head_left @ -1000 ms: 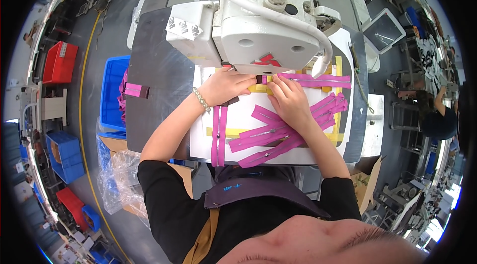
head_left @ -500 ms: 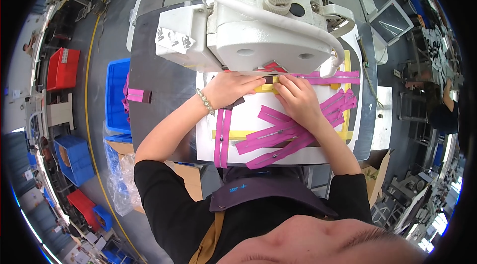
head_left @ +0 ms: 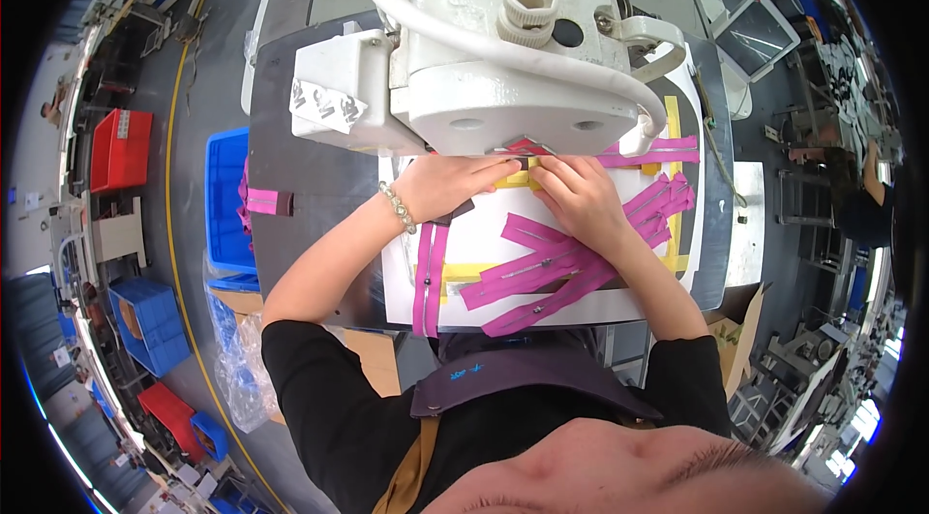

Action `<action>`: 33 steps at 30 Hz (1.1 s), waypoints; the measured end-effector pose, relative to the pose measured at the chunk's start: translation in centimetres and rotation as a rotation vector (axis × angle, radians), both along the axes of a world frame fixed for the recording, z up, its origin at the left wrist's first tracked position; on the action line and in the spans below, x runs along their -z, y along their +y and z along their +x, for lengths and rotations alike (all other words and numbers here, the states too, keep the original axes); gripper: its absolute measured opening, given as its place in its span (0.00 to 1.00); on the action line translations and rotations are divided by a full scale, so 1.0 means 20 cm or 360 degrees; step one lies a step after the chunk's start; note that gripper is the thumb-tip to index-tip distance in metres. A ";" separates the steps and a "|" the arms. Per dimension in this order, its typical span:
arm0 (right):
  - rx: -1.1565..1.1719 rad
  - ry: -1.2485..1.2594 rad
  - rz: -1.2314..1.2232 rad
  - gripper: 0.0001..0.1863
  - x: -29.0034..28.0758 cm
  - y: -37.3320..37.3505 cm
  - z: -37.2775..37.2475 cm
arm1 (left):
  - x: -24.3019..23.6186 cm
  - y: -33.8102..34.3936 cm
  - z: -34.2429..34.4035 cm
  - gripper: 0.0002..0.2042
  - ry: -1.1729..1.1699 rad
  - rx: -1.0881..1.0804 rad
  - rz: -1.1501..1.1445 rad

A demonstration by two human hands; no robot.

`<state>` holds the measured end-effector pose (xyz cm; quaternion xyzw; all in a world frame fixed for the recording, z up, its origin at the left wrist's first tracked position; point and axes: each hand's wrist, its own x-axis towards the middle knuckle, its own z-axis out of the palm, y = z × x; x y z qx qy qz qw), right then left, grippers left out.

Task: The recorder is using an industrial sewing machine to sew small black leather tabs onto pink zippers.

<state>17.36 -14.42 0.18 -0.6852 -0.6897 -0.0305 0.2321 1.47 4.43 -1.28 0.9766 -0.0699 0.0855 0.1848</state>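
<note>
Both my hands are at the front of a white sewing machine head (head_left: 523,93), fingertips close together under its front edge. My left hand (head_left: 443,187), with a beaded bracelet at the wrist, lies flat with fingers stretched to the right. My right hand (head_left: 583,196) reaches in from the other side, its outstretched fingertips pressing down by a small dark fabric tab (head_left: 527,165) and yellow tape. A magenta zipper (head_left: 668,154) runs out to the right of them. Under my left wrist hangs another magenta zipper (head_left: 428,282) with a dark end. The machine head hides the needle area.
Several magenta zippers (head_left: 552,267) lie fanned on the white sheet (head_left: 464,306), partly under my right forearm. One zipper end (head_left: 269,201) rests at the table's left, beside a blue bin (head_left: 227,195). A cardboard box (head_left: 740,325) stands off the right front edge.
The view has shifted slightly, so the machine head appears lower and further left. My hands stay together at its front, and less of the dark tab shows between the fingertips.
</note>
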 end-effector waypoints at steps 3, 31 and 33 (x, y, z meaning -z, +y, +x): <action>-0.0020 -0.0005 0.0020 0.14 0.00 0.00 0.01 | -0.03 0.01 0.02 0.20 0.0146 0.0052 -0.0037; 0.0147 -0.0233 0.0000 0.20 -0.03 0.04 -0.08 | -0.10 -0.20 -0.04 0.16 -0.0400 -0.0485 0.0334; 0.0136 -0.0225 0.0002 0.20 -0.03 0.05 -0.08 | -0.08 -0.19 -0.04 0.16 -0.0378 -0.0444 0.0307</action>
